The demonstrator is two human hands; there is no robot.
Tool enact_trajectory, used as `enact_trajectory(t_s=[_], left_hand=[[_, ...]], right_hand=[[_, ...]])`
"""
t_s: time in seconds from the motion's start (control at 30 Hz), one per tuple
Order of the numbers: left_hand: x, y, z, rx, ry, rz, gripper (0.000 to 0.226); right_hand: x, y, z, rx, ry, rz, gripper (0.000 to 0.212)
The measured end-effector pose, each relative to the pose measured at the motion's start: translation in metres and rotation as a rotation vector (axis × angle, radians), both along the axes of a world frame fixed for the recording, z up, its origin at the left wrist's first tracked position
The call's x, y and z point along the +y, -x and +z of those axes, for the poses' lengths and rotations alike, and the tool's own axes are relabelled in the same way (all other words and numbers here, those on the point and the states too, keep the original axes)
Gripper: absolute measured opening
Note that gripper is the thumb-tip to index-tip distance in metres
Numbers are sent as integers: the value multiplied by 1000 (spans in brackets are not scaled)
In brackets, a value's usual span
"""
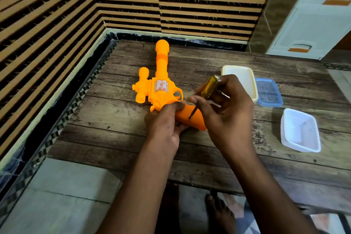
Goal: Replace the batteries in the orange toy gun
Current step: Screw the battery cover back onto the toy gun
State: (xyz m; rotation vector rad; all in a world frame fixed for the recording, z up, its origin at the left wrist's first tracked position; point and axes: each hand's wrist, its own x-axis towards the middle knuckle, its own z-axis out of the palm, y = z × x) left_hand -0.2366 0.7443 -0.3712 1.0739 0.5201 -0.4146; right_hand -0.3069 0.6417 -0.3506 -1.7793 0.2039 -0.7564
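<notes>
The orange toy gun (158, 83) lies flat on the wooden table (117, 138), its barrel pointing away from me. My left hand (164, 121) grips the gun at the top of its handle. My right hand (226, 108) holds a screwdriver (207, 88) with a clear yellow handle, fingers curled round it. The thin metal shaft slants down to the left, and its tip touches the orange handle of the gun. The underside of the handle is hidden.
A cream container (240, 80) stands to the right of my hands. Beside it lies a clear blue-rimmed lid (267, 92), and a white tray (300, 132) sits nearer the right front. Striped walls close the far and left sides. A white drawer cabinet (313, 24) stands at the back right.
</notes>
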Motion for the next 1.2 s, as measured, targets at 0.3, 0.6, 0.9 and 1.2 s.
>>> enact_trajectory(t_s=[0.3,0.6,0.9,1.2], left_hand=[[0,2,5,13,30,0,28],[-3,4,6,0,21,32,37],[-4,3,7,15,35,40,45],[-3,2,8,28,41,44,43]], right_hand=[[-2,-2,3,-104,267,-10,35],[0,-2,9,-156,345,-12,35],[-12,2,13,-142,143,121,19],[-4,-1,15,-166,224,19,18]])
